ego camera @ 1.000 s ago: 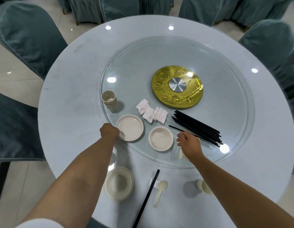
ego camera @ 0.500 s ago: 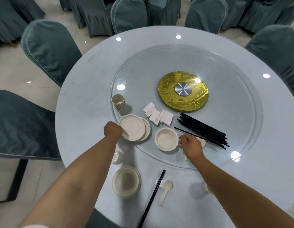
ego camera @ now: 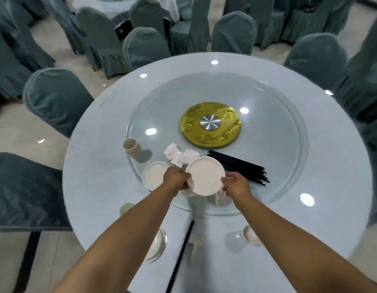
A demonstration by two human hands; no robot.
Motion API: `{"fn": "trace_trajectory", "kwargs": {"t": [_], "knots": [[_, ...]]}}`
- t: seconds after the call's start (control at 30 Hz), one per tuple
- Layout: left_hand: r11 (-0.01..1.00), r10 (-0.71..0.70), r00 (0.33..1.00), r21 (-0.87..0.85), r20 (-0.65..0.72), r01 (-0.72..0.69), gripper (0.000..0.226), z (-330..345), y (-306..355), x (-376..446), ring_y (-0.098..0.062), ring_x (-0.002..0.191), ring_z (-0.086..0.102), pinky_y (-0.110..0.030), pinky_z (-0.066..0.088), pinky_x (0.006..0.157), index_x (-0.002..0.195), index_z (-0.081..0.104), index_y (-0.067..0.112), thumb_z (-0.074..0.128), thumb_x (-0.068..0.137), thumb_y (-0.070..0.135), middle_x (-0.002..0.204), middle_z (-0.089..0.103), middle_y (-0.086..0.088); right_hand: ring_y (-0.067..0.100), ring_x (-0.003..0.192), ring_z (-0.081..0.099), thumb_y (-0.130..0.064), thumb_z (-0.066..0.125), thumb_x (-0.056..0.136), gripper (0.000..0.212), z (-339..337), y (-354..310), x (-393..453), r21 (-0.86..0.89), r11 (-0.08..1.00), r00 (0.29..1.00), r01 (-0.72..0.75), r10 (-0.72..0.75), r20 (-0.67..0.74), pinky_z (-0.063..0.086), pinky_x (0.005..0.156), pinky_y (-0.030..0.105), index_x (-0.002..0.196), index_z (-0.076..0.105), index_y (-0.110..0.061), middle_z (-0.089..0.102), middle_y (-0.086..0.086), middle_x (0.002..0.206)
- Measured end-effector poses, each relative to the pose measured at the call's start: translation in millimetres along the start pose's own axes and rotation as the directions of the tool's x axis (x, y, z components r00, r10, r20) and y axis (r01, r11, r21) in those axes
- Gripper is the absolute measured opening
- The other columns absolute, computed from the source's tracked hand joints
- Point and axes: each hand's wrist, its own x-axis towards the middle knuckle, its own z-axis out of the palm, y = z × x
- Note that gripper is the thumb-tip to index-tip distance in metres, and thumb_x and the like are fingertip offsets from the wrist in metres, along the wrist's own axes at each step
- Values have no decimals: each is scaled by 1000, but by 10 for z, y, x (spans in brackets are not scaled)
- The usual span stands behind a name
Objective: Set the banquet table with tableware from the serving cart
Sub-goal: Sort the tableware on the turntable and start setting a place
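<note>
A white plate is held tilted above the near edge of the glass turntable. My left hand grips its left rim. My right hand has curled fingers at its right rim. A second white plate lies on the glass just left of my left hand. The bowl that stood here is hidden under the lifted plate. White spoons show partly under my right hand. Behind lie white rests, black chopsticks and stacked cups.
A gold disc marks the turntable's centre. On the round table near me lie a bowl on a plate, a chopstick pair, a spoon and a cup. Covered chairs ring the table.
My left hand has lifted the top plate off the stack and carried it right, over the bowl. My right hand has come up to its right rim. The view has pulled back.
</note>
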Motion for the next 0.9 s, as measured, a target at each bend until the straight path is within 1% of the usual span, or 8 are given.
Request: {"fn": "trace_trajectory", "kwargs": {"t": [0.1, 0.2, 0.3, 0.37, 0.57, 0.67, 0.77, 0.9], "knots": [[996, 18, 999, 90, 45, -22, 6, 480, 8, -112, -28, 68, 68, -37, 61, 58, 78, 66, 2, 71, 80, -1, 85, 67, -20, 20, 64, 58, -14, 69, 86, 17, -513, 171, 39, -55, 998, 999, 11, -13, -41, 46, 58, 32, 100, 65, -6, 65, 10, 77], [906, 206, 976, 363, 66, -216, 12, 1043, 16, -209, -28, 67, 67, -33, 58, 64, 72, 66, 5, 74, 78, 10, 74, 69, -15, 23, 72, 60, -22, 73, 84, 19, -1023, 359, 71, -86, 996, 995, 3, -12, -101, 50, 73, 38, 91, 67, -6, 66, 10, 76], [780, 339, 928, 506, 155, -369, 6, 1587, 45, -357, -24, 76, 63, -30, 47, 71, 81, 70, 11, 71, 80, 16, 74, 68, -6, 21, 64, 58, -23, 75, 83, 17, -1512, 587, 78, 19, 998, 986, -57, 59, -156, 49, 65, 36, 83, 65, -9, 64, 7, 65], [753, 356, 917, 525, 181, -396, 13, 1811, 54, -399, -24, 84, 63, -29, 46, 75, 92, 71, 11, 70, 81, 17, 84, 71, -6, 17, 58, 58, -23, 77, 83, 17, -1744, 689, 57, 89, 993, 984, -72, 85, -159, 48, 57, 32, 81, 66, -10, 64, 6, 65], [746, 282, 927, 552, 246, -373, 13, 2398, 103, -496, -26, 85, 69, -33, 54, 84, 92, 73, 12, 67, 82, 18, 84, 74, -7, 17, 62, 59, -13, 64, 92, 10, -2369, 925, 10, 372, 923, 979, -102, 159, -127, 48, 60, 30, 91, 70, -6, 66, 8, 78], [753, 218, 942, 569, 257, -330, 11, 2590, 151, -540, -21, 80, 72, -28, 55, 80, 89, 75, 16, 67, 81, 17, 78, 74, -5, 19, 68, 58, -10, 60, 94, 11, -2589, 975, 6, 508, 846, 978, -161, 204, -31, 50, 65, 31, 96, 71, -5, 66, 8, 81], [795, 129, 954, 547, 270, -263, 12, 2730, 183, -536, -24, 70, 74, -35, 61, 75, 86, 75, 13, 67, 82, 6, 79, 75, -11, 22, 77, 64, -11, 62, 94, 12, -2761, 1024, 18, 592, 780, 978, -202, 193, 80, 55, 73, 34, 101, 70, -4, 69, 10, 89], [784, 93, 956, 571, 278, -242, 19, 2800, 168, -518, -24, 65, 72, -32, 62, 68, 76, 71, 18, 65, 83, 1, 81, 74, -14, 31, 89, 71, -9, 67, 91, 13, -2838, 1066, 61, 643, 739, 980, -199, 154, 125, 58, 79, 39, 102, 69, 0, 74, 15, 97]]}}
